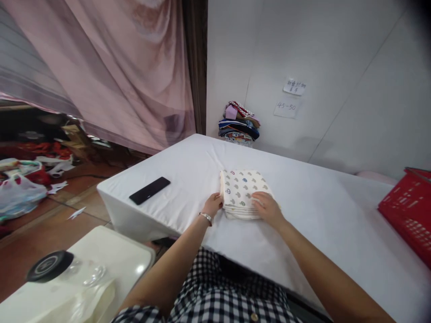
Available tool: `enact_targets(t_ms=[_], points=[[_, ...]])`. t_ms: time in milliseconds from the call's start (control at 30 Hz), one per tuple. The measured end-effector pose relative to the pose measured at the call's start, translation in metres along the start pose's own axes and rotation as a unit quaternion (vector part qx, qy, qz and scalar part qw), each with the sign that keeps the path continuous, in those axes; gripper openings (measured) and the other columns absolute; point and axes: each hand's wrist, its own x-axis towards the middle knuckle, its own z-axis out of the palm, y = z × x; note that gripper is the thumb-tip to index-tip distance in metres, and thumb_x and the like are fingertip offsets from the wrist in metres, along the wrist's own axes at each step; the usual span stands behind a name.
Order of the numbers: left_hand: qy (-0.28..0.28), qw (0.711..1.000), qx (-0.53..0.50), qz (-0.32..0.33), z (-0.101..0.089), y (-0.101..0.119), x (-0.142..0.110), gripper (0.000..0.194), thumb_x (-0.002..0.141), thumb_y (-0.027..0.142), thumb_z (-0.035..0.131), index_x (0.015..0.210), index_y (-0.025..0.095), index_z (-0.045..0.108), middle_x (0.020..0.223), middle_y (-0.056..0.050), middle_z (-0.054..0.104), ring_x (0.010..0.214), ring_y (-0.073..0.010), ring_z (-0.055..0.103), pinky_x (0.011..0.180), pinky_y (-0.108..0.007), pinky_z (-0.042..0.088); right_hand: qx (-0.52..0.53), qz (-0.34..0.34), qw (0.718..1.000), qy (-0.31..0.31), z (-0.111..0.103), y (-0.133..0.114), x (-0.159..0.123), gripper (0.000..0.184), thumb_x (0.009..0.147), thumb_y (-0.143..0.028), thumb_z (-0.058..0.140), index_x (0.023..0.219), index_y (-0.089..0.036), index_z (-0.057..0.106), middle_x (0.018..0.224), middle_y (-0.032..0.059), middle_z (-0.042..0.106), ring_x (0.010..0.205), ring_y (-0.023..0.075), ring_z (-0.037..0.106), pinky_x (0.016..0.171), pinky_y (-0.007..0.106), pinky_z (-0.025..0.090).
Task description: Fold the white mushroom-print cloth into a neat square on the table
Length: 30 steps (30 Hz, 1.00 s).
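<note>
A folded cream cloth (239,185) with small grey, blue, green and red prints lies on the white-covered table in front of me. It is a thick square of several layers, its folded edges facing me. My left hand (213,204), with a silver bracelet at the wrist, holds the cloth's left edge; part of its fingers is hidden there. On the front right part of the top, my right hand (267,208) rests with its fingers laid over the fabric.
A black phone (150,190) lies on the table (313,215) at left. Folded clothes (239,123) are stacked by the wall at the far edge. A red basket (409,213) stands at right. A white stool (124,251) at lower left bears a black round object (50,265) and clear plastic.
</note>
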Motion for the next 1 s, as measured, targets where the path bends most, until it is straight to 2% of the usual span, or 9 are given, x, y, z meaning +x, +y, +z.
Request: enact_targets(t_ms=[100,233,333,400,567,733,900,1000], points=[[0.036,0.999,-0.022,0.013,-0.003,-0.009,-0.010,0.028,0.075,0.020,0.058,0.103,0.015,0.054,0.108,-0.012,0.062,0.091,-0.0173,0.062,0.081,-0.032,0.050,0.039,-0.055,0.997,-0.039,0.022,-0.037,0.004,0.026,0.086,-0.034,0.044,0.102,-0.023,0.062,0.108,0.0053,0.061,0.103,0.0211,0.053,0.092,0.037,0.040],[0.033,0.994,0.058,0.092,-0.010,-0.019,-0.029,0.023,0.073,0.019,0.058,0.096,0.018,0.056,0.090,-0.005,0.067,0.084,-0.0158,0.062,0.081,-0.032,0.049,0.018,-0.083,0.994,-0.069,0.045,-0.058,0.010,0.033,0.083,-0.034,0.051,0.114,-0.022,0.055,0.114,0.0081,0.057,0.108,0.0243,0.049,0.094,0.040,0.038],[0.028,0.979,0.126,0.158,-0.011,-0.022,-0.038,0.014,0.074,0.018,0.055,0.088,0.019,0.058,0.083,-0.001,0.066,0.081,-0.0140,0.061,0.079,-0.029,0.048,-0.012,-0.092,0.993,-0.072,0.059,-0.055,0.009,0.044,0.080,-0.034,0.055,0.121,-0.021,0.050,0.124,0.0107,0.051,0.114,0.0268,0.045,0.096,0.042,0.036],[0.027,0.971,0.154,0.180,-0.010,-0.022,-0.040,0.009,0.073,0.020,0.055,0.081,0.019,0.059,0.081,0.000,0.065,0.078,-0.0135,0.060,0.076,-0.028,0.047,-0.006,-0.090,0.994,-0.061,0.068,-0.048,0.006,0.041,0.082,-0.034,0.052,0.121,-0.020,0.051,0.125,0.0106,0.051,0.114,0.0261,0.045,0.097,0.042,0.036],[0.030,0.966,0.180,0.181,-0.008,-0.022,-0.038,0.012,0.073,0.030,0.054,0.076,0.018,0.057,0.066,0.001,0.060,0.064,-0.0116,0.055,0.062,-0.024,0.044,0.045,-0.068,0.997,-0.018,0.080,-0.032,0.000,0.033,0.087,-0.034,0.044,0.115,-0.022,0.057,0.117,0.0086,0.058,0.109,0.0225,0.051,0.095,0.039,0.039],[0.044,0.959,0.221,0.174,-0.004,-0.020,-0.040,0.022,0.071,0.039,0.056,0.076,0.018,0.055,0.059,0.004,0.054,0.056,-0.0102,0.049,0.055,-0.023,0.039,0.067,-0.089,0.994,0.009,0.083,-0.034,0.003,0.031,0.084,-0.028,0.048,0.111,-0.018,0.059,0.110,0.0102,0.061,0.102,0.0231,0.055,0.090,0.040,0.043],[0.058,0.948,0.248,0.192,-0.004,-0.023,-0.037,0.022,0.073,0.038,0.053,0.067,0.017,0.054,0.058,0.004,0.050,0.056,-0.0095,0.046,0.055,-0.022,0.037,0.132,-0.002,0.990,0.051,0.083,-0.040,0.006,0.022,0.084,-0.028,0.047,0.094,-0.021,0.064,0.097,0.0064,0.065,0.092,0.0210,0.059,0.084,0.036,0.046],[0.059,0.948,0.247,0.190,-0.005,-0.026,-0.034,0.019,0.072,0.034,0.052,0.063,0.018,0.052,0.055,0.005,0.048,0.054,-0.0086,0.043,0.053,-0.021,0.034,0.182,0.029,0.980,0.076,0.080,-0.040,0.004,0.023,0.086,-0.030,0.044,0.097,-0.022,0.063,0.096,0.0048,0.065,0.090,0.0192,0.059,0.080,0.033,0.048]])
